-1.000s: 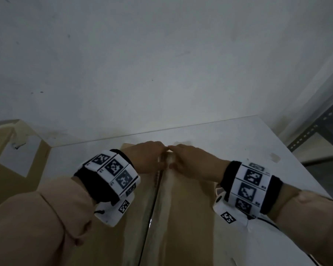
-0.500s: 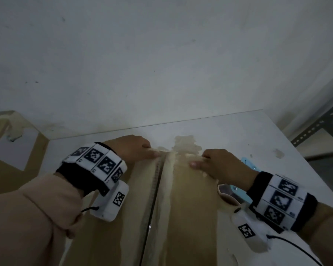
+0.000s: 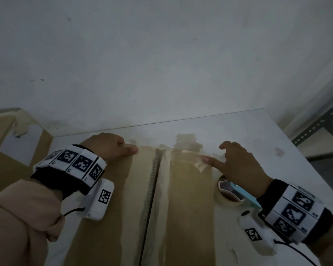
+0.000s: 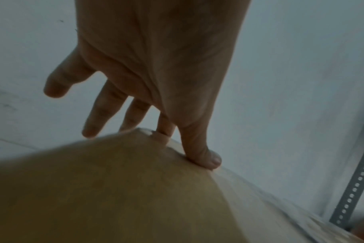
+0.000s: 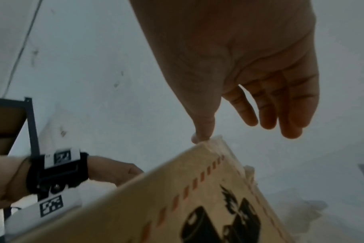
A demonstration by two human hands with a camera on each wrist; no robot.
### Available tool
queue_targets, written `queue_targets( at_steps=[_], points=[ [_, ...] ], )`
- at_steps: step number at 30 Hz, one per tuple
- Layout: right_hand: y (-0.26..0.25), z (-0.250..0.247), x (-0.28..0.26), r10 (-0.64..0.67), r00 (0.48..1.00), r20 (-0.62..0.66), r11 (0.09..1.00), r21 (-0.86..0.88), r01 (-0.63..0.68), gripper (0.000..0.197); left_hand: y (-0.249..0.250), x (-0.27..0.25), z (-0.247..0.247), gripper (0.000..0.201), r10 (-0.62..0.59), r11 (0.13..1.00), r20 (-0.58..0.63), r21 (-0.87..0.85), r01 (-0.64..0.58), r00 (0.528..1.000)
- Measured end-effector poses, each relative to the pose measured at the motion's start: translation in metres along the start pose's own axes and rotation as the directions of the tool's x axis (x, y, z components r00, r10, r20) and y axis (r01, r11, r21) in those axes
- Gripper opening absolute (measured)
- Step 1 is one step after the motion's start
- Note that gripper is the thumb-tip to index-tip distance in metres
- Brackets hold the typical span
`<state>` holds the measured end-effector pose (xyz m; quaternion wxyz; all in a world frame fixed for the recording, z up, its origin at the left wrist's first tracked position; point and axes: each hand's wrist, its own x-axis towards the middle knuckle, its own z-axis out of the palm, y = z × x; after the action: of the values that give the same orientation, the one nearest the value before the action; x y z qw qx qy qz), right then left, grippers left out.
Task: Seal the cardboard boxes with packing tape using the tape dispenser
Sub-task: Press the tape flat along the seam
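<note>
Brown box, white worktop, checkered wristbands

The cardboard box (image 3: pixel 112 217) is plain brown on top, with an orange dashed line and black print on its side; the worktop (image 3: pixel 258 135) is white; the wristbands (image 3: pixel 79 162) bear black-and-white square codes; something pale blue, perhaps the tape dispenser (image 3: pixel 246 196), shows at right.

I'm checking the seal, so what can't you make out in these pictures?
- Tape dispenser: head view, mostly hidden under the right hand.
- Box near end: cut off by the head view's bottom edge.
- Box print: right wrist view, blurred, cut off.
</note>
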<state>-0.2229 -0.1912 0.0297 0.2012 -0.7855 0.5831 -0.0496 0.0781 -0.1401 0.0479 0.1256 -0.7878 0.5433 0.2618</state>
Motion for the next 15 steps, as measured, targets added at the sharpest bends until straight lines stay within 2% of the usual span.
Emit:
queue_targets(
  at_steps=[5,8,11,15],
  points=[
    [-0.010,0.009,0.006,-0.019,1.000,0.014,0.996,0.082,0.018,0.044,0.003,0.000,-0.001,0.049,0.033,0.998,-0.055,-0.061,-0.036,0.998],
    [-0.016,0.015,0.004,-0.071,0.997,0.036,0.988,0.143,0.065,0.029,0.002,-0.001,-0.001,0.038,0.094,0.984,-0.046,-0.145,-0.100,0.995],
    [-0.017,0.018,0.002,-0.105,0.993,0.061,0.972,0.218,0.089,0.032,0.006,-0.002,-0.003,0.051,0.140,0.966,-0.044,-0.211,-0.146,0.989],
    [-0.012,0.015,0.008,-0.148,0.978,0.145,0.945,0.311,0.096,0.029,0.008,0.002,-0.005,0.050,0.146,0.971,-0.039,-0.187,-0.150,0.989]
  ],
)
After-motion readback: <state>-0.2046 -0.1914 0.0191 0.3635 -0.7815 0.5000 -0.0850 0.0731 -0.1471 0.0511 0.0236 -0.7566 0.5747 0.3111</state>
